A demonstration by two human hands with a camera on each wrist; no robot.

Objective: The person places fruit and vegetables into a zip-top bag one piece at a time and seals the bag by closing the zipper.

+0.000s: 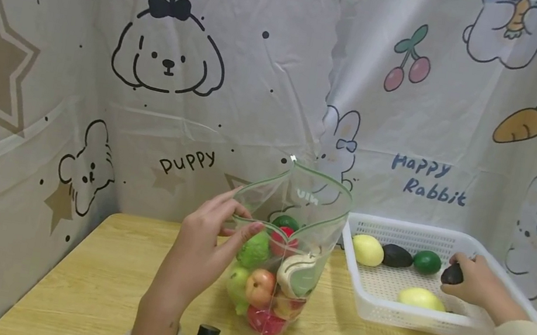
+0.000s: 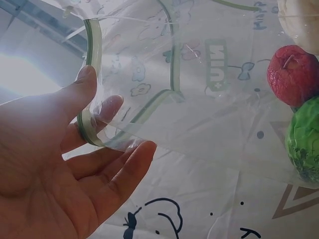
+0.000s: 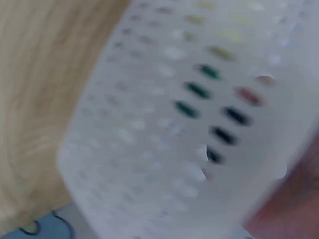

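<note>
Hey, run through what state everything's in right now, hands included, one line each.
Clear bag: upright, top open, partly filled
Left hand: holding the clear bag at its rim
White basket: open-topped, partly filled
Right hand: holding a dark fruit
Yellow fruits: in the basket, not held
Green fruit: likewise
Cloth backdrop: hanging, creased
</note>
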